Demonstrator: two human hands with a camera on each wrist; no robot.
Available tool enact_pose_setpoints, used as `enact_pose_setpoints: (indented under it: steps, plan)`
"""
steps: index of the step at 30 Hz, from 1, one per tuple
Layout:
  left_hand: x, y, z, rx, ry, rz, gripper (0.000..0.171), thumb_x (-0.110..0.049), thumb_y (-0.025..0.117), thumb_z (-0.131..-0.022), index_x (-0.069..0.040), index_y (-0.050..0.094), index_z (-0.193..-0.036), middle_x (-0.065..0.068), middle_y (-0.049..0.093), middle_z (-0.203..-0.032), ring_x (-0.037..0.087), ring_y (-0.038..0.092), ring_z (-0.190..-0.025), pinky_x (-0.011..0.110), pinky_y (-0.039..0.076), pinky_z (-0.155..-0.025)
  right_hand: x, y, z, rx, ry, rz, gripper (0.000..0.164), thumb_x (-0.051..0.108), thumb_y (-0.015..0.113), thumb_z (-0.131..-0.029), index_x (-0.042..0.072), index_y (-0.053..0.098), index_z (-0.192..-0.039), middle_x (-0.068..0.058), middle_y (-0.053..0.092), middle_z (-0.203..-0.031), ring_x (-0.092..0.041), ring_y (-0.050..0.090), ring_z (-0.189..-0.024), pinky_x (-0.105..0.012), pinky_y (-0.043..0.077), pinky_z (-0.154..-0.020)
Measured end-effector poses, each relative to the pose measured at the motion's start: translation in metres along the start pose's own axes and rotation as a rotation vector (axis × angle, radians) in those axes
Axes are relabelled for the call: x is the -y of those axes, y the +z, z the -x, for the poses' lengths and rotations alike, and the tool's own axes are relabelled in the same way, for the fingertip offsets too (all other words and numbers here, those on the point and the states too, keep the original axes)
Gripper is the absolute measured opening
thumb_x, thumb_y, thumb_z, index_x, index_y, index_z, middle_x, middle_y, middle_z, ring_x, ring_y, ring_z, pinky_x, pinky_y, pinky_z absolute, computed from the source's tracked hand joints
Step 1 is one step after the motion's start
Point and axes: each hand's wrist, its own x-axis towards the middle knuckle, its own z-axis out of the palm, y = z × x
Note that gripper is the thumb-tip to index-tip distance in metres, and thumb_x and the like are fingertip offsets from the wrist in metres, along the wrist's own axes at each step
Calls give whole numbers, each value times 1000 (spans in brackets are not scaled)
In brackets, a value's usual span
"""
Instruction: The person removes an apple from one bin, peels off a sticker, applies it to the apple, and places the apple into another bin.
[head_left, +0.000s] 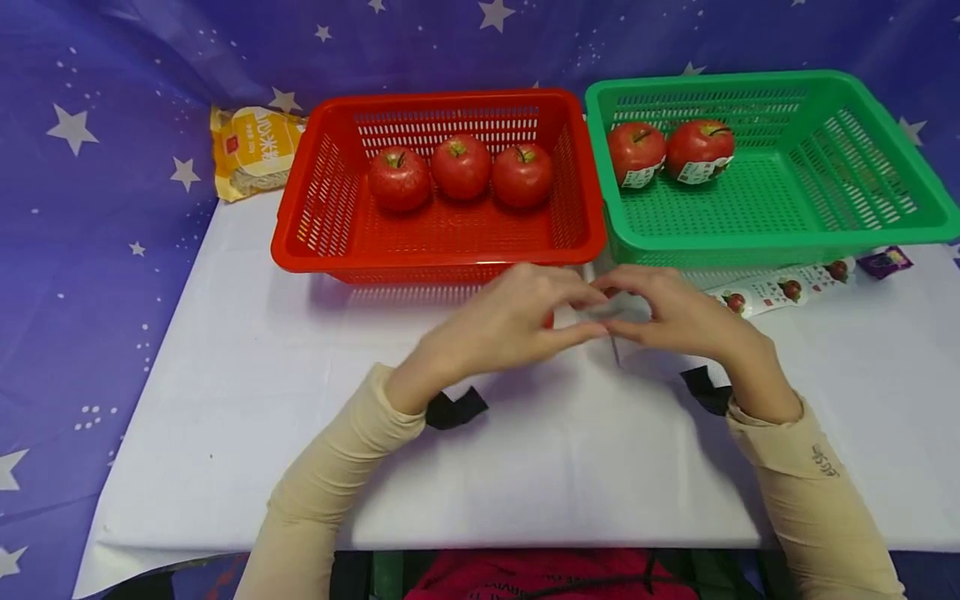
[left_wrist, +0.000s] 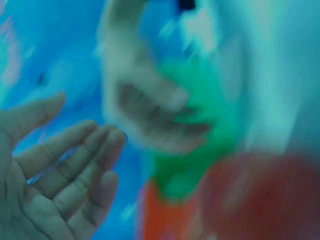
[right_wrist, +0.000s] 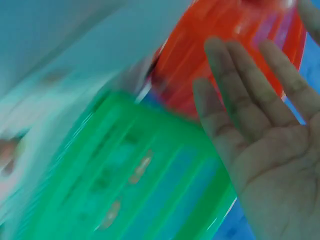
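Note:
My left hand (head_left: 510, 321) and right hand (head_left: 682, 312) meet fingertip to fingertip in front of the baskets. In the left wrist view the left fingers (left_wrist: 75, 170) are loosely extended, the thumb apart. Likewise, the right wrist view shows the right fingers (right_wrist: 245, 95) nearly straight. A small pale, greyish piece (head_left: 621, 310) shows between the hands; whether either fingertip pinches it, I cannot tell. Behind the left hand a red apple (head_left: 549, 320) is mostly hidden; it appears as a blurred red round shape (left_wrist: 265, 200) in the left wrist view.
A red basket (head_left: 438, 260) holds three apples (head_left: 461, 168). Beside it, a green basket (head_left: 780, 242) contains two apples (head_left: 700, 152) with white labels. A strip of apple labels (head_left: 787, 287) and a small purple packet (head_left: 885, 262) lie at right. A yellow bag (head_left: 255, 150) stands back left.

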Motion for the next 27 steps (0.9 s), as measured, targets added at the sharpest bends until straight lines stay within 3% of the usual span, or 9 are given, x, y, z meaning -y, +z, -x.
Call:
enact_pose_setpoints:
  steps: [2,4,6,10,15,19,24,27]
  plan:
    - [-4,26,-14,107,-54,-25,30,-26,64,-93,-8,69,-116,1,71,-110,9,66,-90,17,49,-80,-12,-7,15,-18,69,0,34,9,73,-83,4,64,-116,-9,68,-108,-24,64,-96,-37,53,-75]
    - [-4,47,-27,168,-130,-43,33,-25,61,-95,-7,65,-122,2,68,-116,11,65,-100,18,49,-85,-24,-12,26,-28,129,1,35,7,72,-83,2,65,-116,-10,69,-106,-23,65,-91,-33,52,-70]
    - [-2,63,-39,193,-200,-60,38,-26,59,-96,-5,60,-127,4,65,-120,13,63,-101,20,49,-86,-35,-13,34,-25,183,-8,35,7,74,-82,1,65,-115,-10,70,-100,-20,65,-85,-28,51,-65]
    - [4,85,-59,174,-296,-43,35,-25,59,-95,-5,59,-125,5,62,-111,13,56,-95,21,46,-79,-49,-8,39,13,201,-25,31,12,78,-79,2,69,-107,-5,71,-89,-12,63,-77,-25,51,-65]
    - [13,104,-72,191,-389,-28,18,-23,62,-93,-6,63,-99,2,60,-87,13,53,-79,20,40,-63,-50,-2,41,61,252,-70,24,16,84,-72,8,65,-85,0,62,-75,-9,54,-67,-23,45,-60]
    - [17,112,-76,231,-442,-58,19,-24,69,-88,-7,60,-89,2,58,-85,15,55,-79,24,42,-62,-49,-1,42,88,303,-57,30,19,86,-69,11,58,-77,2,53,-68,-8,47,-61,-23,39,-56]
    - [17,117,-79,268,-506,-252,33,-40,75,-81,-14,58,-90,0,58,-94,17,58,-86,33,48,-67,-50,-3,43,94,350,-22,31,24,86,-69,12,59,-76,3,54,-67,-8,47,-62,-23,39,-58]
    - [18,118,-82,289,-531,-310,36,-46,76,-79,-17,57,-89,-3,60,-89,15,58,-82,35,48,-65,-50,-4,44,95,372,-18,31,27,87,-69,11,61,-77,3,56,-70,-9,48,-65,-23,41,-60]
